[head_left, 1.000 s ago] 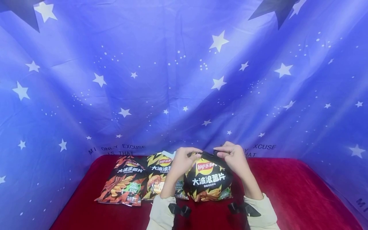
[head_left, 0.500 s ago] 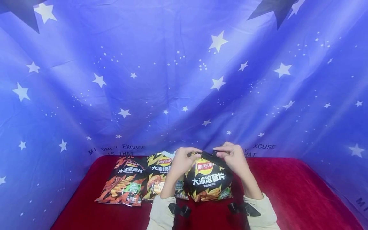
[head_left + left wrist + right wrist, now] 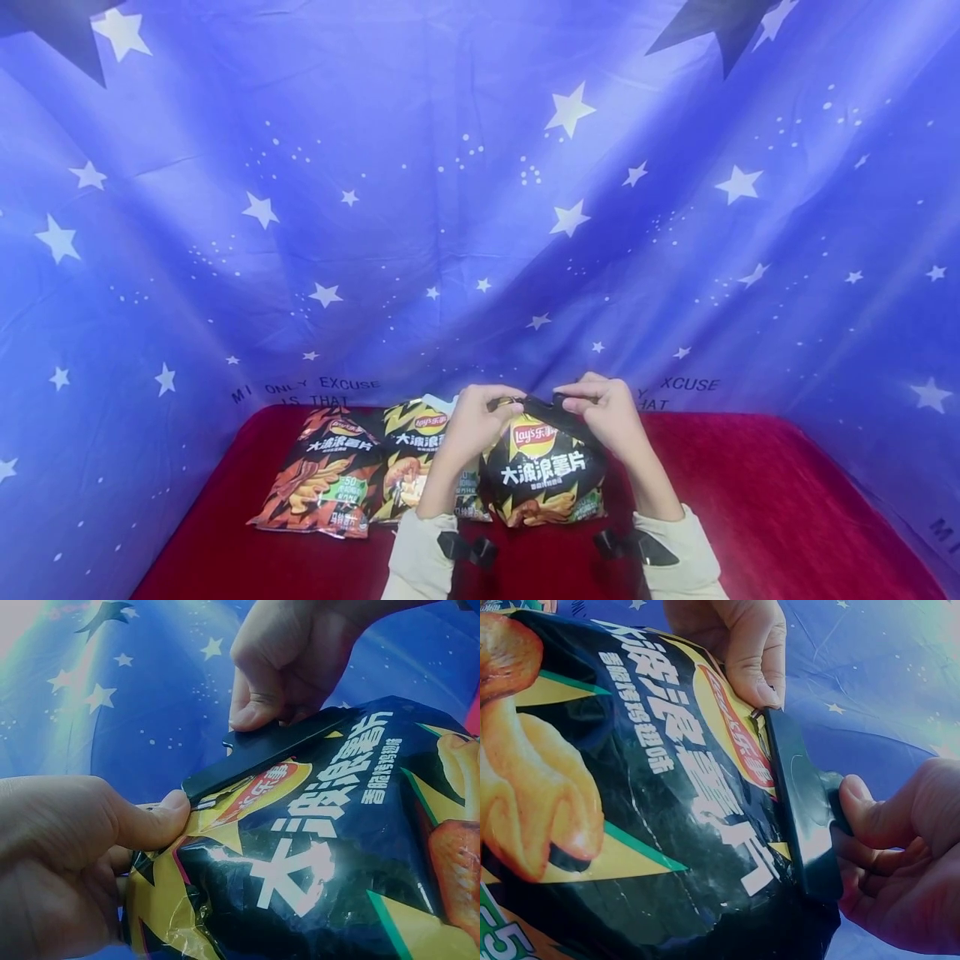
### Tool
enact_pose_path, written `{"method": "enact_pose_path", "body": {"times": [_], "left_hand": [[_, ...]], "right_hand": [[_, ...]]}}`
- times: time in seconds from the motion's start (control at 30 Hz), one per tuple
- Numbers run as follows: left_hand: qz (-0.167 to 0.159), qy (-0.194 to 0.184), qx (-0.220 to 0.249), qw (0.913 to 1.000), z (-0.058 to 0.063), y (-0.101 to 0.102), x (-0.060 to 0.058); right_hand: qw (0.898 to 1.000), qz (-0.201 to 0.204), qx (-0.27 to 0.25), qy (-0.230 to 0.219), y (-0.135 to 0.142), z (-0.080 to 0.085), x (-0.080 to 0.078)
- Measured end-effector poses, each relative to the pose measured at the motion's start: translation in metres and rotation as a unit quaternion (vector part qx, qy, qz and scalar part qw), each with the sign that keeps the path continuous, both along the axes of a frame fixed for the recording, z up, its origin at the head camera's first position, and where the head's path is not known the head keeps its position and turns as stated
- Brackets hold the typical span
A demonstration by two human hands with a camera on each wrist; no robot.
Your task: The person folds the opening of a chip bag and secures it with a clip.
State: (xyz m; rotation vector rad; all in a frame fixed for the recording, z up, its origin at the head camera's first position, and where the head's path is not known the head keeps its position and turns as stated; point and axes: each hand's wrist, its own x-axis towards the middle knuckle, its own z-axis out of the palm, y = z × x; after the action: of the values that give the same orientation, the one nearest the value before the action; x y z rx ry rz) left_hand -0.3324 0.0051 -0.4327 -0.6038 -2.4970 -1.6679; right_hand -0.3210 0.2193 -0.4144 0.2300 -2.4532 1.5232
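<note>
A black Lay's chip bag (image 3: 551, 475) stands on the red cloth in the head view, its printed front toward me. Along its top edge lies a black bag clip (image 3: 804, 814), covering part of the folded rim. My right hand (image 3: 611, 417) pinches the clip's handle between thumb and fingers, as the right wrist view shows. On the other side, my left hand (image 3: 67, 851) pinches the upper corner of the bag, thumb in front, right beside the clip's end. The fingers behind the bag are partly hidden.
To the left lie a red-and-black chip bag (image 3: 322, 475) and a yellow-and-black chip bag (image 3: 405, 454) with a pale clip (image 3: 438, 402) at its top. My left forearm overlaps the latter. A blue star-printed curtain (image 3: 420, 208) hangs behind the red-covered table (image 3: 750, 500).
Both hands keep their places at the top of the bag. My right hand shifts very slightly to the left; the bags stay where they are.
</note>
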Motion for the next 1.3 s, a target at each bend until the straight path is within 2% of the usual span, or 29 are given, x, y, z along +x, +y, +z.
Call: {"method": "enact_pose_path", "body": {"times": [0.57, 0.83, 1.07, 1.3], "left_hand": [[-0.024, 0.002, -0.004, 0.9997, 0.0011, -0.0076, -0.0008], [-0.026, -0.012, -0.008, 0.9996, 0.0037, -0.0082, -0.0001], [-0.023, 0.01, -0.03, 0.9992, 0.0029, -0.0068, -0.0002], [-0.022, 0.016, -0.039, 0.9989, 0.0035, -0.0038, 0.0004]], "right_hand": [[0.999, 0.033, -0.032, -0.016, -0.0022, 0.0025, 0.0008], [0.999, 0.045, -0.019, -0.005, -0.0019, 0.0038, 0.0006], [0.999, 0.046, -0.011, -0.003, -0.0006, 0.0039, 0.0026], [0.998, 0.059, -0.009, -0.01, 0.0034, 0.0048, 0.0048]]}}
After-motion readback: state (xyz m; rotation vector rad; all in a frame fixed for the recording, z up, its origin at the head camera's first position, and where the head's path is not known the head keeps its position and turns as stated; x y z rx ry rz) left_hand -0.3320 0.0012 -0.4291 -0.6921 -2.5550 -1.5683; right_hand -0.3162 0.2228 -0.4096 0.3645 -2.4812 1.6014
